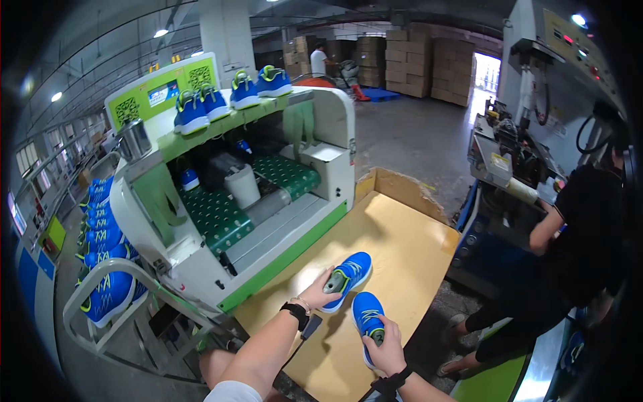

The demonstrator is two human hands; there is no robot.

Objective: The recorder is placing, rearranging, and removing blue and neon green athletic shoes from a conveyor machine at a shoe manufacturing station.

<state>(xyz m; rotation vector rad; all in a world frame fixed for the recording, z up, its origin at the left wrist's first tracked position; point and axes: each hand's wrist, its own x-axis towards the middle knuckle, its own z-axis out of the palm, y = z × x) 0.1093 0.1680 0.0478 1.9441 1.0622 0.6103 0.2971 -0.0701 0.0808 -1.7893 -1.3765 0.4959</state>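
Two blue sneakers with white soles and lime-green collars are in my hands, low over a tan board table. My left hand [317,291] is closed on the heel end of the left sneaker [356,269], whose toe points away to the right. The right sneaker [367,307] sits nearer to me, toe pointing away, and my right hand [388,348] grips it at the heel. Something grey-green shows inside both shoe openings. Black bands circle both my wrists. Just how far the soles are off the board, I cannot tell.
The tan board table [408,234] has a cardboard wall at its far end. Left of it stands a white-and-green conveyor machine [268,268], several blue sneakers on top. More sneakers hang on a rack [100,281] at left. A co-worker in black [583,228] stands at a machine on the right.
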